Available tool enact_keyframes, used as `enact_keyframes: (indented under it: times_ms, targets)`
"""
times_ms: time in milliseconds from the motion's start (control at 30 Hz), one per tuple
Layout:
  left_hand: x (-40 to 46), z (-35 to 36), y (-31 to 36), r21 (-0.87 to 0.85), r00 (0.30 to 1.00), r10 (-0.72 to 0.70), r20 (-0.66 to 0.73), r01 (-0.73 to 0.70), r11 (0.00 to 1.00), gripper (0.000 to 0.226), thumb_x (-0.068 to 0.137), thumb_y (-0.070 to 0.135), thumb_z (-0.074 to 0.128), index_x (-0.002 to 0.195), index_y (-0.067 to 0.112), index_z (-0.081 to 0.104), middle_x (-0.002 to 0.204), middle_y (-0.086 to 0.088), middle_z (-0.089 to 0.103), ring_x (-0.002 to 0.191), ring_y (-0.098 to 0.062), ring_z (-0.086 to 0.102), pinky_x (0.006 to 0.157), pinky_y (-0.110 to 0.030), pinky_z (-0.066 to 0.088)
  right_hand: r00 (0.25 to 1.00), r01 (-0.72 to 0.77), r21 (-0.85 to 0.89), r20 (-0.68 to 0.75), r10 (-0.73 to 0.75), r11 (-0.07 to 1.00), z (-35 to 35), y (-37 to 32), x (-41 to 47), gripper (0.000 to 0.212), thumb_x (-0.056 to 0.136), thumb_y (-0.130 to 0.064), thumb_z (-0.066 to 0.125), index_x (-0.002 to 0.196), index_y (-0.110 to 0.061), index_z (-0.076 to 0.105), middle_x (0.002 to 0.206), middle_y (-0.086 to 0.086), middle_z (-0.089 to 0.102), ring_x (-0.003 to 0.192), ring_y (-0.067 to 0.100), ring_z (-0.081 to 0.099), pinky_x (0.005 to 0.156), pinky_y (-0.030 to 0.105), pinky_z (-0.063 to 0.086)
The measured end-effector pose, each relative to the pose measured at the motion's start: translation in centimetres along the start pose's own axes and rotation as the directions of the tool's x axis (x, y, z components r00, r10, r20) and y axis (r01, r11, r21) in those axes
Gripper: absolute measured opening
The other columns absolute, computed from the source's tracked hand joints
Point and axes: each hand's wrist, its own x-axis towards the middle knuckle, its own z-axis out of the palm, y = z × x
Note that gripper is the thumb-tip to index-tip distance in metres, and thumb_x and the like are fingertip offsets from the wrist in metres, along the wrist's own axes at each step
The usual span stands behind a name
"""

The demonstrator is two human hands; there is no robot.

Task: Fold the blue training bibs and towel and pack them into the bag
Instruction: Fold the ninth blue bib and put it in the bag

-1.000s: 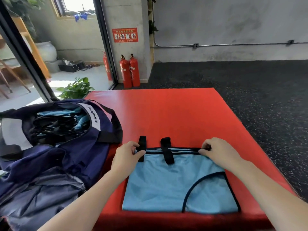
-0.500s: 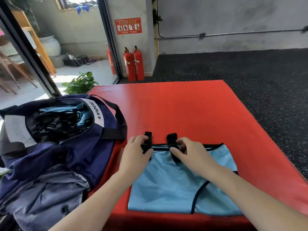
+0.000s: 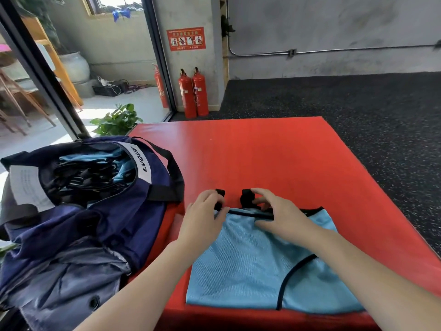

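Both hands pinch bib far edge

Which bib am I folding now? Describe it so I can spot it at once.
Find the red mat. On its near edge, right of the navy bag, lies a light blue bib flat under both hands. Unlike the bibs bundled inside the bag, it is spread out, with black trim.

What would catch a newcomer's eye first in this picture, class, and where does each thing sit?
First the red mat filling the middle, with a light blue training bib lying flat on its near edge. The left hand and right hand pinch the bib's black straps at its far edge. To the left sits an open navy bag with more blue bibs inside.
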Motion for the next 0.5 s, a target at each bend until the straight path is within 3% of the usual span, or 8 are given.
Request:
enact_keyframes:
  times_ms: [67, 133, 300, 400, 500]
  targets:
    - [0.3, 0.1, -0.5, 0.107, 0.999, 0.035, 0.023, -0.037, 0.994, 0.009, 0.094, 0.030, 0.068, 0.096, 0.022, 0.072, 0.115, 0.010, 0.062, 0.107, -0.014, 0.059, 0.090, -0.035, 0.040, 0.999, -0.001, -0.096, -0.049, -0.004, 0.995, -0.1, 0.6, 0.2, 0.068, 0.089, -0.037, 0.068, 0.143, -0.055, 0.030, 0.127, -0.015, 0.060, 0.117, 0.010, 0.054, 0.098, 0.030, 0.045]
    - [0.7, 0.1, -0.9, 0.167, 0.999, 0.034, 0.020, -0.037, 0.985, 0.014, 0.094, 0.034, 0.067, 0.093, 0.023, 0.075, 0.110, 0.011, 0.065, 0.108, -0.014, 0.059, 0.087, -0.032, 0.032, 0.994, 0.010, -0.167, -0.108, -0.029, 0.986, -0.5, 1.0, 0.3, 0.054, 0.094, -0.038, 0.065, 0.141, -0.050, 0.040, 0.118, -0.019, 0.064, 0.110, 0.009, 0.057, 0.098, 0.035, 0.047]
    - [1.5, -0.4, -1.6, 0.157, 1.000, 0.009, 0.025, -0.013, 0.988, 0.015, 0.091, 0.041, 0.070, 0.086, 0.028, 0.077, 0.096, 0.016, 0.062, 0.094, -0.012, 0.059, 0.085, -0.041, 0.046, 0.997, -0.027, -0.116, -0.069, 0.019, 0.993, -2.2, 2.0, 0.1, 0.038, 0.091, -0.045, 0.070, 0.127, -0.038, 0.061, 0.113, -0.022, 0.066, 0.106, 0.004, 0.059, 0.094, 0.029, 0.048]
    - [1.6, -0.5, -1.4, 0.188, 1.000, 0.003, -0.004, -0.002, 0.982, 0.011, 0.087, 0.036, 0.075, 0.084, 0.025, 0.076, 0.090, 0.011, 0.056, 0.092, -0.015, 0.053, 0.081, -0.040, 0.045, 0.998, -0.032, -0.162, -0.054, 0.024, 0.986, -3.1, 2.5, -0.2, 0.020, 0.091, -0.041, 0.070, 0.111, -0.036, 0.071, 0.108, -0.020, 0.068, 0.101, 0.003, 0.061, 0.091, 0.028, 0.050]
    - [1.5, -0.4, -0.6, 0.180, 0.999, -0.040, -0.010, 0.041, 0.983, 0.012, 0.087, 0.033, 0.076, 0.085, 0.022, 0.073, 0.084, 0.009, 0.048, 0.077, -0.017, 0.054, 0.071, -0.037, 0.046, 0.998, -0.045, -0.203, -0.061, 0.033, 0.978, -4.0, 3.0, -0.6, 0.013, 0.091, -0.042, 0.070, 0.102, -0.037, 0.075, 0.101, -0.017, 0.068, 0.096, 0.005, 0.061, 0.087, 0.032, 0.052]
